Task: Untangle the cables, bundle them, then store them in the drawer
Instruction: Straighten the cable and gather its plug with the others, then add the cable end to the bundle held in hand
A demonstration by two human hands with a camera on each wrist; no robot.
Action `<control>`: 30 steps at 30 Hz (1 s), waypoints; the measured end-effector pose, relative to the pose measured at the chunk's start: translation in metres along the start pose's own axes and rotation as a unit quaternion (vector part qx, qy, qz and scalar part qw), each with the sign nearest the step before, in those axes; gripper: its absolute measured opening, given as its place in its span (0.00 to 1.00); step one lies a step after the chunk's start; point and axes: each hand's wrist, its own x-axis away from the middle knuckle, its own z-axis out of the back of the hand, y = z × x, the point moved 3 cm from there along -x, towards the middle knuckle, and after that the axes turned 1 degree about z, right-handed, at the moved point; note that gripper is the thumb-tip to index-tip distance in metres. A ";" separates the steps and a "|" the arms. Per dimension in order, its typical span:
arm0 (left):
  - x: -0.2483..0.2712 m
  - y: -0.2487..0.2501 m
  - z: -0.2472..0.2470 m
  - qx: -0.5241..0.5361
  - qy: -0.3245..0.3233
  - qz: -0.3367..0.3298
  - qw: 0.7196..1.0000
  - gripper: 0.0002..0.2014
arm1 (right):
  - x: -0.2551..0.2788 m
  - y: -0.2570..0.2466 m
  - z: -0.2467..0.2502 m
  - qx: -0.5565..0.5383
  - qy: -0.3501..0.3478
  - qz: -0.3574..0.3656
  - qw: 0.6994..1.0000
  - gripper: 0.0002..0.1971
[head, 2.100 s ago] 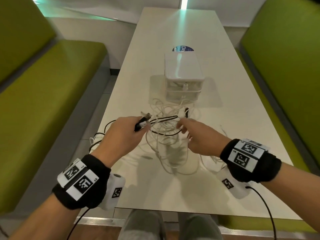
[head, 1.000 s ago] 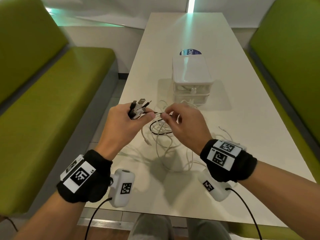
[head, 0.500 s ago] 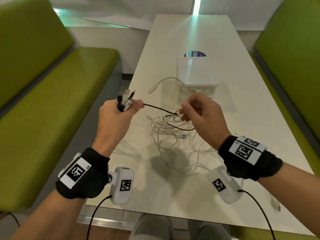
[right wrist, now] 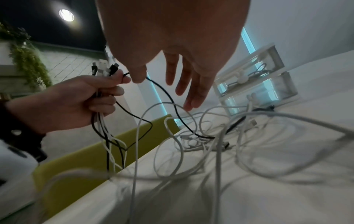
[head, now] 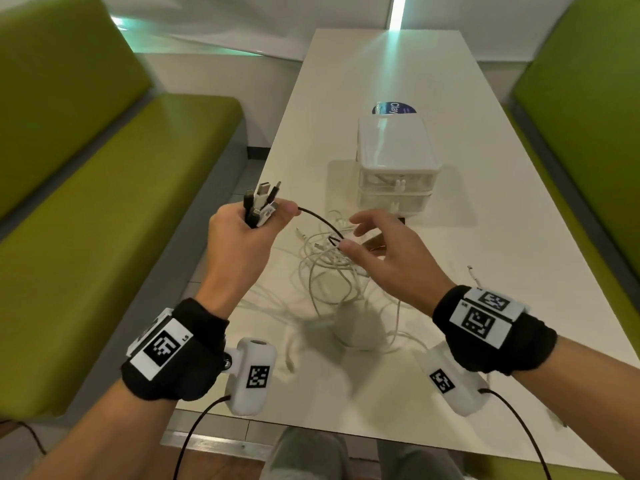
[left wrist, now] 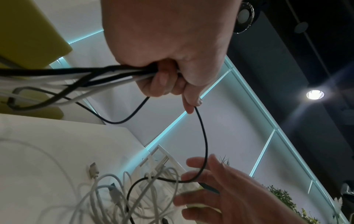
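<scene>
My left hand (head: 265, 223) is raised over the table's left edge and grips a bunch of black and white cable plug ends (head: 261, 202), whose cords hang below the fist (right wrist: 107, 136). A black cable (head: 322, 221) arcs from that hand down into the tangle of white cables (head: 329, 275) on the white table (head: 346, 393). My right hand (head: 356, 233) hovers over the tangle with its fingers spread, holding nothing; the black cable passes beside its thumb (left wrist: 203, 136). A white two-drawer unit (head: 396, 168) stands behind the tangle with both drawers closed.
Green benches (head: 104, 220) run along both sides of the table. A blue round sticker (head: 394, 109) lies behind the drawer unit. One loose white cable end (head: 472, 273) lies on the table at the right. My knees (head: 311, 455) are under the near edge.
My right hand has let go of the black cable it pinched and spread its fingers, dropping toward the tangle. My left hand keeps its grip on the plug ends.
</scene>
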 end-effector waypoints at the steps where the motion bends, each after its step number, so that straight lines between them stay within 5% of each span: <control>1: 0.001 0.000 0.000 -0.002 0.001 -0.005 1.000 0.06 | 0.001 0.000 -0.003 0.013 -0.006 0.015 1.000 0.18; 4: 0.003 0.001 -0.002 0.002 0.005 -0.001 1.000 0.07 | -0.002 -0.004 -0.008 0.073 -0.014 0.065 0.995 0.11; 12: -0.007 -0.006 0.024 0.044 0.086 0.012 0.995 0.11 | -0.010 -0.017 0.009 0.174 -0.026 0.142 0.974 0.11; 16: -0.020 -0.023 0.045 0.034 0.132 0.019 0.990 0.15 | -0.014 -0.006 0.040 0.126 -0.018 0.079 0.989 0.13; 21: -0.015 -0.028 0.034 -0.109 0.066 0.007 0.992 0.17 | -0.014 0.007 0.056 0.052 -0.015 0.024 0.998 0.10; 25: 0.000 -0.002 0.003 -0.070 0.046 -0.067 0.994 0.10 | -0.018 0.008 0.045 0.069 -0.029 0.017 0.997 0.10; 30: 0.015 0.012 -0.036 -0.109 -0.114 -0.163 0.974 0.19 | -0.020 -0.011 0.035 0.053 -0.057 0.057 0.995 0.09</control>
